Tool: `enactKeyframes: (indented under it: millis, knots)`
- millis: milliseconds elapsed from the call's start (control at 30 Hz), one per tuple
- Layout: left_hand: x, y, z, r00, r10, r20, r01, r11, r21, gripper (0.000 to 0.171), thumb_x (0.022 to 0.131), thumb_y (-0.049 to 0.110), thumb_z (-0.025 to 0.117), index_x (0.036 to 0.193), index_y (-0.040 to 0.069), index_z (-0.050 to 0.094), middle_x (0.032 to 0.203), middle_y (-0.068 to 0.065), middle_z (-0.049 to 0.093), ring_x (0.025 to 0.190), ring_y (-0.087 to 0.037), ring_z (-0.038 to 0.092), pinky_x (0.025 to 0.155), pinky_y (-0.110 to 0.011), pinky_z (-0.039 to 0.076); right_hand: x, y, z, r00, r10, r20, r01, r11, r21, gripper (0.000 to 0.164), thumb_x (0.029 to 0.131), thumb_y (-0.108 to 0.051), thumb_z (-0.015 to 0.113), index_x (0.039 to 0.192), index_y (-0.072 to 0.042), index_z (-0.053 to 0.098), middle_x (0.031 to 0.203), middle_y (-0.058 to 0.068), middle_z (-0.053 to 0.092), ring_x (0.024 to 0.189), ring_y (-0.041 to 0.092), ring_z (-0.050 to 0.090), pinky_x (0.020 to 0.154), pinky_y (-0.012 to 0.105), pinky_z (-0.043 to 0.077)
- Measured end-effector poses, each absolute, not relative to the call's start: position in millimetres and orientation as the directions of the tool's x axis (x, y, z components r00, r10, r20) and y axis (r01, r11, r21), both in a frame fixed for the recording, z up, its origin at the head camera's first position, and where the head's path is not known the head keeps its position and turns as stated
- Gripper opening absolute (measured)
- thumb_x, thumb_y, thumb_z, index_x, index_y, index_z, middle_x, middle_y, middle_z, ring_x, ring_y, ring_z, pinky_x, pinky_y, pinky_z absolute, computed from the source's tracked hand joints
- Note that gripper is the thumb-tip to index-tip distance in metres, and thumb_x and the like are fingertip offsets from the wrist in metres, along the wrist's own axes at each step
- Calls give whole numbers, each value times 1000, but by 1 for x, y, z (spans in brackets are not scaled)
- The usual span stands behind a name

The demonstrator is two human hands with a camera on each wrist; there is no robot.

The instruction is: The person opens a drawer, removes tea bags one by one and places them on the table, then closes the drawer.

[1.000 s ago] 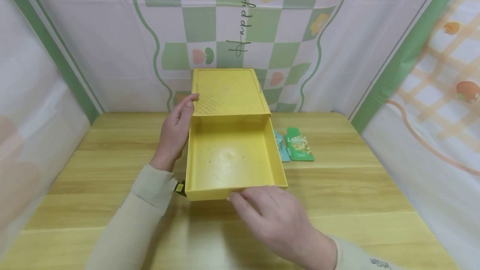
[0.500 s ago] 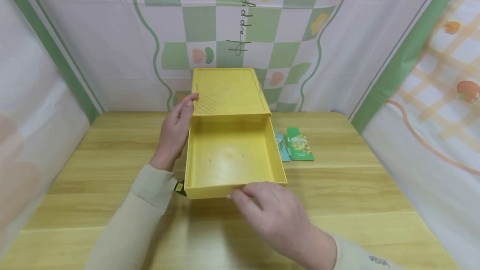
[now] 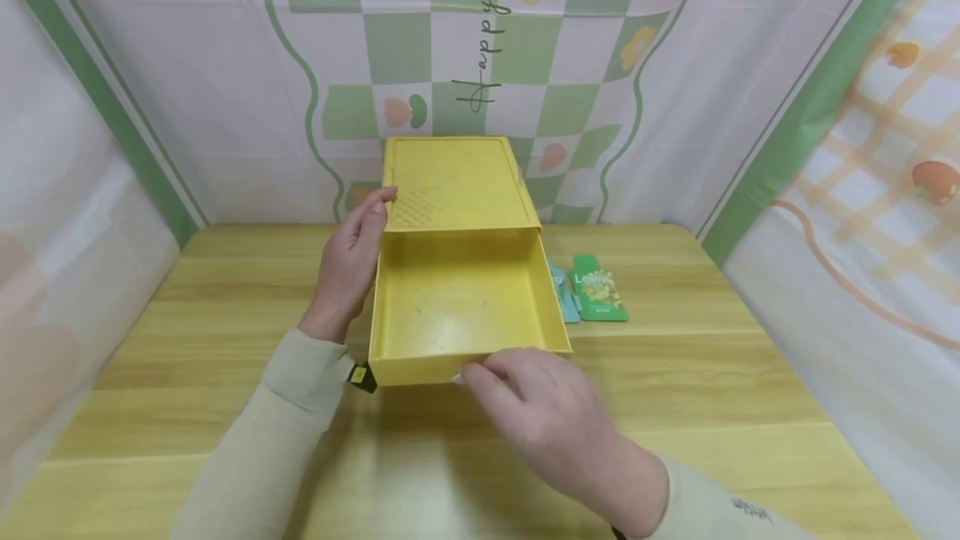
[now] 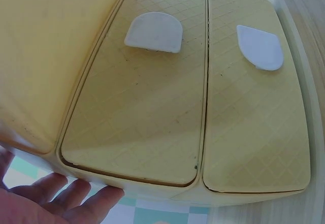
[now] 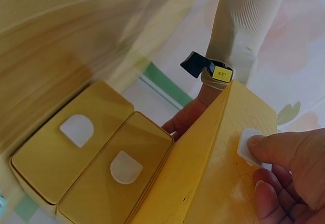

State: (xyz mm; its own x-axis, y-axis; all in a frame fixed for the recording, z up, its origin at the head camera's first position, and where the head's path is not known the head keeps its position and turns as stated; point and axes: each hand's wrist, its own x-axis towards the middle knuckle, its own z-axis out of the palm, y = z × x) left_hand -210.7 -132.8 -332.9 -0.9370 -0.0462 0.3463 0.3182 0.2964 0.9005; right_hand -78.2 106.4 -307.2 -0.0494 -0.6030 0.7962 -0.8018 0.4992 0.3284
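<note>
A yellow drawer cabinet (image 3: 457, 182) stands on the table with its top drawer (image 3: 416, 371) pulled partway out. No objects lie inside that drawer, only small dark specks. My right hand (image 3: 555, 423) is at the drawer's front, and the right wrist view shows its thumb and fingers pinching the white knob (image 5: 244, 147). My left hand (image 3: 347, 265) rests against the cabinet's left side near the top, fingers (image 4: 96, 203) extended along the wall. Below, two lower drawers, a middle one (image 4: 137, 107) and a bottom one (image 4: 256, 127), sit closed, each with a white knob.
Right of the cabinet, a green packet (image 3: 597, 292) and a partly hidden blue packet (image 3: 564, 296) lie on the wooden table (image 3: 697, 390). A patterned cloth (image 3: 397, 48) hangs behind, and cloths hang at both sides.
The top drawer has slid a little back toward the cabinet, and my right hand has moved forward with it. My left hand has stayed in place.
</note>
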Motion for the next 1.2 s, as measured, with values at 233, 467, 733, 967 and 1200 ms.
enactKeyframes:
  millis: [233, 467, 733, 967, 1200]
  knots:
    - [-211, -133, -334, -938, -39, 345, 319, 295, 901, 54, 99, 62, 30, 142, 35, 50, 149, 14, 43, 127, -11, 43, 105, -46, 36, -81, 105, -306, -56, -598, 800, -801, 505, 321, 12, 93, -7, 59, 94, -3, 70, 83, 4, 61, 67, 15, 57, 52, 22, 47]
    - [-212, -133, -335, -938, -40, 344, 318, 292, 902, 55, 99, 62, 30, 142, 35, 50, 148, 15, 44, 129, -10, 42, 106, -46, 35, -83, 105, -305, -79, -600, 796, -803, 512, 306, 12, 94, -8, 58, 94, -3, 70, 83, 4, 60, 67, 15, 57, 51, 23, 47]
    - [-211, -133, -333, -937, -37, 347, 321, 299, 899, 55, 99, 62, 30, 142, 35, 50, 148, 14, 44, 127, -11, 43, 105, -46, 35, -86, 103, -303, -83, -603, 794, -803, 512, 305, 10, 93, -9, 60, 92, -3, 68, 81, 3, 58, 66, 15, 55, 51, 22, 45]
    - [-211, -133, -333, -939, -38, 342, 315, 304, 899, 55, 99, 62, 30, 142, 35, 50, 149, 13, 43, 128, -11, 42, 106, -47, 35, -89, 102, -302, -107, -600, 793, -804, 522, 286, 9, 93, -9, 61, 91, -3, 68, 81, 2, 57, 64, 14, 53, 49, 20, 43]
    - [-211, -133, -333, -942, -38, 335, 309, 299, 903, 54, 99, 62, 30, 142, 36, 50, 149, 14, 44, 131, -10, 40, 108, -47, 34, -91, 102, -300, -119, -595, 795, -801, 531, 278, 9, 91, -11, 65, 91, -3, 67, 81, 3, 57, 64, 14, 53, 49, 22, 44]
